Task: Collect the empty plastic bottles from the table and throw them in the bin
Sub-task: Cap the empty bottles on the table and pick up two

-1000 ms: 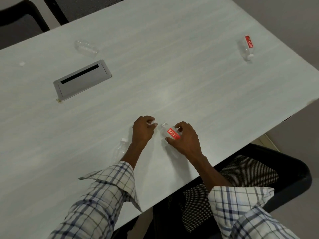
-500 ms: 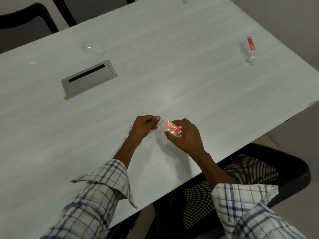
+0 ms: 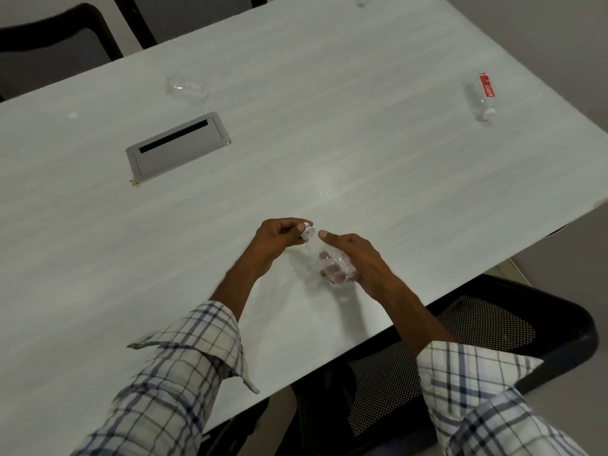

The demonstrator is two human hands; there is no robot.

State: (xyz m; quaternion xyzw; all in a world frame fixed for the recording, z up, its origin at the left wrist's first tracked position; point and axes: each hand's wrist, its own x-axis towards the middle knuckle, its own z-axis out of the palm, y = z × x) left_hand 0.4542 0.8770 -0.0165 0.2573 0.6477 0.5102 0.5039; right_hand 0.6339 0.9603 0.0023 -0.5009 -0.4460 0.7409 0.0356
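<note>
My right hand (image 3: pixel 365 258) grips a small clear plastic bottle (image 3: pixel 335 266) just above the white table (image 3: pixel 329 143), near its front edge. The bottle's neck points left, and my left hand (image 3: pixel 279 240) pinches its white cap (image 3: pixel 307 231) between thumb and fingers. A second bottle with a red label (image 3: pixel 483 98) lies on its side at the far right. A crushed clear bottle (image 3: pixel 187 89) lies at the far left of centre. Only part of another bottle (image 3: pixel 360 0) shows at the top edge. No bin is in view.
A grey cable hatch (image 3: pixel 177 148) is set into the table left of centre, with a small white cap (image 3: pixel 73 115) beyond it. A black mesh chair (image 3: pixel 493 340) stands under the near right edge. Two dark chairs (image 3: pixel 59 44) stand at the far side.
My right hand has turned the bottle, so its red label no longer shows. My left hand has closed on the cap. Both hands stay in the same spot.
</note>
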